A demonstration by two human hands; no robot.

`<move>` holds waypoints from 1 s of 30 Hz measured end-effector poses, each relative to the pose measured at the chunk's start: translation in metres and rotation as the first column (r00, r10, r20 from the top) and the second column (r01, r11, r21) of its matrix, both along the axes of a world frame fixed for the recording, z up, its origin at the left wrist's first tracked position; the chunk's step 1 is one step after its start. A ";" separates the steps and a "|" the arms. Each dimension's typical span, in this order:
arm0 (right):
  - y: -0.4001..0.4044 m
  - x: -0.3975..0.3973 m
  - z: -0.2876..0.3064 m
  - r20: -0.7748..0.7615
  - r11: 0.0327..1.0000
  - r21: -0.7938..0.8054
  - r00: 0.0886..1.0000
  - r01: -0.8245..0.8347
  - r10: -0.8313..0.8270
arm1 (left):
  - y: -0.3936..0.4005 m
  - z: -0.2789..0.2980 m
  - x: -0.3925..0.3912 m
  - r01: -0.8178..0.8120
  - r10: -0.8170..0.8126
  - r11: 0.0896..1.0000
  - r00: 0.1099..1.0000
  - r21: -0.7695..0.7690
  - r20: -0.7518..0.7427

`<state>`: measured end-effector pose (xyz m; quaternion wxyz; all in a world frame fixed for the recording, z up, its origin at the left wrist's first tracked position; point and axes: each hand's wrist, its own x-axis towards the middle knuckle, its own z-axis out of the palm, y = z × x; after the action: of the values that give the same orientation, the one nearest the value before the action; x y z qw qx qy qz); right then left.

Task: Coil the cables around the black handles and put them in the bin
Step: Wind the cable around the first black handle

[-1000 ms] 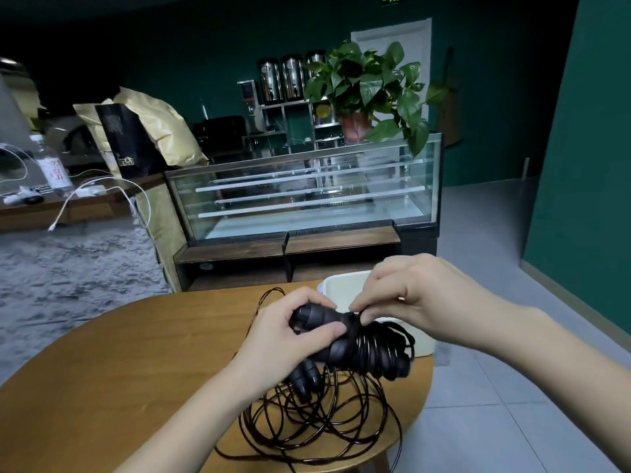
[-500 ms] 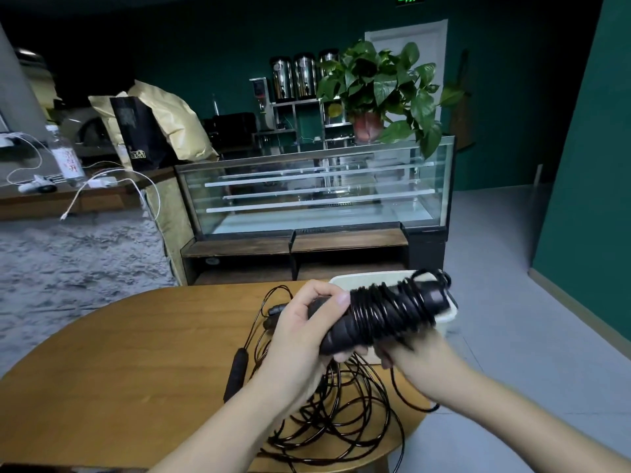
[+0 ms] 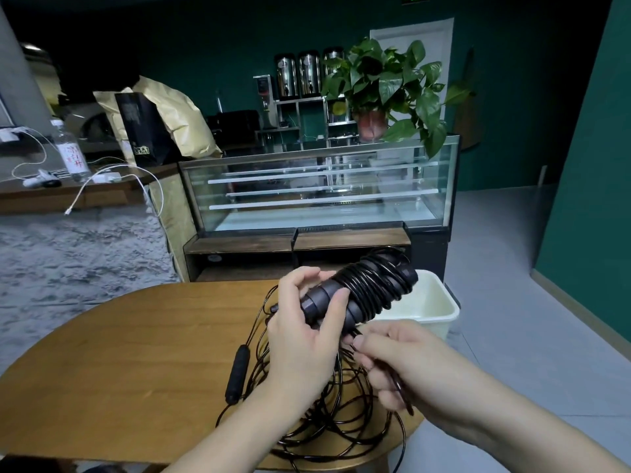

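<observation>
Many turns of cable (image 3: pixel 370 285) now sit tight around the black handles (image 3: pixel 327 297), and compared with half a second ago the bundle has tipped up, its wound end pointing toward the white bin (image 3: pixel 440 310) while the bare end stays in the left hand (image 3: pixel 305 331). That hand grips the handles, thumb across the top and fingers curled behind. The right hand (image 3: pixel 406 361) has dropped from under the bundle to just below and beside it, and its fingers pinch the trailing strand (image 3: pixel 397 384) where it leaves the coil. A second ago this hand was up on top of the coil, so I judge it is halfway round another wrap.

For the task this means winding is well along but not finished: a loose heap of cable (image 3: pixel 327 414) lies on the round wooden counter (image 3: pixel 119 363), directly beneath the hands.

A second black handle (image 3: pixel 238 375) lies on the counter left of the heap, apart from both hands, its own cable running into the same tangle. Those overlapping loops are the likely snag; pulling slack may drag that handle or knot the strands. The bin stands beyond the counter's far right edge, close behind the bundle. Farther back are a glass display case (image 3: pixel 321 186) and a potted plant (image 3: pixel 386 90), well clear.
</observation>
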<state>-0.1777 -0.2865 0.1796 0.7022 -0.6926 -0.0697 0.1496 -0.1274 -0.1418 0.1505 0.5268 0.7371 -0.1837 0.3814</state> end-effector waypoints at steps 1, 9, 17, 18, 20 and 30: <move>-0.001 0.001 0.002 -0.028 0.998 0.057 0.999 0.017 -0.016 | 0.000 -0.003 0.000 -0.013 0.009 0.998 0.998 0.064 0.064; -0.008 0.008 0.019 -0.166 0.937 0.341 0.986 0.080 -0.024 | 0.002 -0.019 0.002 -0.023 -0.050 0.967 0.961 0.255 0.274; -0.008 0.019 0.011 -0.014 0.979 0.159 0.992 0.126 -0.125 | -0.004 -0.019 -0.024 0.171 -0.207 0.903 0.977 0.393 0.050; -0.008 0.020 0.010 0.003 0.981 0.120 0.988 0.154 -0.155 | -0.004 -0.015 -0.028 0.233 -0.233 0.908 0.972 0.348 -0.042; -0.008 0.021 0.007 0.039 0.984 0.048 0.984 0.173 -0.175 | -0.007 -0.010 -0.032 0.302 -0.240 0.910 0.943 0.285 -0.231; -0.003 0.012 0.021 0.000 0.989 -0.142 0.999 0.052 -0.053 | -0.004 0.000 -0.016 0.340 -0.184 0.857 0.904 0.389 -0.385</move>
<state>-0.1653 -0.2899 0.2008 0.6550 -0.7421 -0.0393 0.1370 -0.1437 -0.1459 0.1502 0.4143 0.8594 -0.2740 0.1217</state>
